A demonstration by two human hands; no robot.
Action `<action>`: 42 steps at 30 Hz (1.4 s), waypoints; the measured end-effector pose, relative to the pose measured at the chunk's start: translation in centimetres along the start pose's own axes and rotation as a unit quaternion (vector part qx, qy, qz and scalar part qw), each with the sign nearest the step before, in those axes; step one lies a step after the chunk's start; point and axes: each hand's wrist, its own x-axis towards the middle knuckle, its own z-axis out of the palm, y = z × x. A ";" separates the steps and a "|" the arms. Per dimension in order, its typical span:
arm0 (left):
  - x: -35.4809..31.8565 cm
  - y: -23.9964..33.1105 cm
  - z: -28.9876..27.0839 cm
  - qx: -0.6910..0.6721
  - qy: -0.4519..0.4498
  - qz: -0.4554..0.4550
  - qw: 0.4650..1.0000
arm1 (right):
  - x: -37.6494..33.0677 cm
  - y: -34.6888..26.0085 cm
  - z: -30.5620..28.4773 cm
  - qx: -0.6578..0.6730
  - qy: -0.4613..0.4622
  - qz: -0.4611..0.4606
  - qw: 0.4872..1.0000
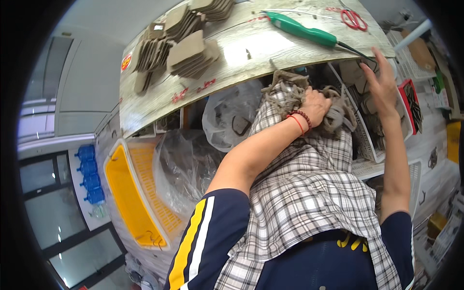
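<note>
My left hand (316, 107), with a beaded bracelet and a red string at the wrist, is closed on a tangle of taupe fabric strips (286, 100) in my lap. More strips (337, 116) lie bunched beside its fingertips. At the table's right front corner my right hand (384, 89) is raised with thumb and index finger apart, next to the black cord of a green-handled electric tool (309, 33). Nothing shows clearly between those fingers. A checked apron (309, 188) covers my lap under the strips.
Stacks of taupe flat pieces (187, 52) lie on the wood-grain table (232, 60), with red-handled scissors (354, 20) at its far right. A clear plastic bag (181, 169) and a yellow crate (133, 193) stand left; white baskets (362, 121) and a red bin (410, 104) stand right.
</note>
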 end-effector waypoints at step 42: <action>-22.7 -19.6 25.5 -0.291 0.061 -0.569 0.767 | -23.2 -3.4 -10.2 0.008 -0.215 0.504 0.837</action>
